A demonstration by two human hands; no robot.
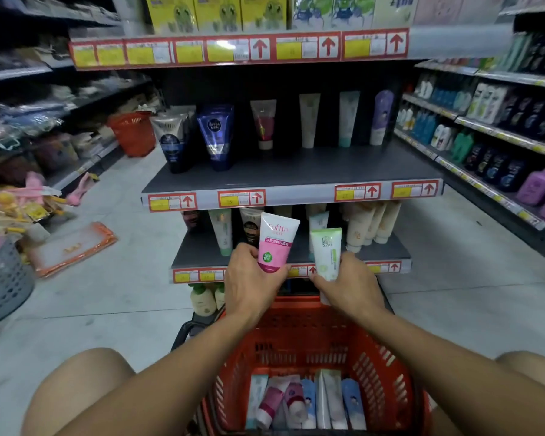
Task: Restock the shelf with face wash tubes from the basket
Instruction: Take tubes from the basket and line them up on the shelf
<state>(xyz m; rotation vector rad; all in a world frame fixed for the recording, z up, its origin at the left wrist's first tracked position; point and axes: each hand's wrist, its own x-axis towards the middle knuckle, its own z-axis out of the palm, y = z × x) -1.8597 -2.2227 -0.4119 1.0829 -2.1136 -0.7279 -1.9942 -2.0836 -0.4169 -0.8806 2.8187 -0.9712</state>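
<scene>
My left hand (252, 283) grips a pink and white face wash tube (276, 240), held upright in front of the lower shelf (202, 250). My right hand (348, 284) holds a green and white tube (327, 251) upright beside it. Below my arms stands the red basket (387, 366) with several tubes (309, 401) lying in its bottom. The middle shelf (296, 171) carries a row of upright tubes along its back, with bare dark board in front of them.
A second red basket (132, 132) stands on the floor at the far left of the aisle. A grey basket (4, 284) and an orange packet (73, 248) lie at the left. Bottle shelves (485, 143) line the right side. My knees flank the basket.
</scene>
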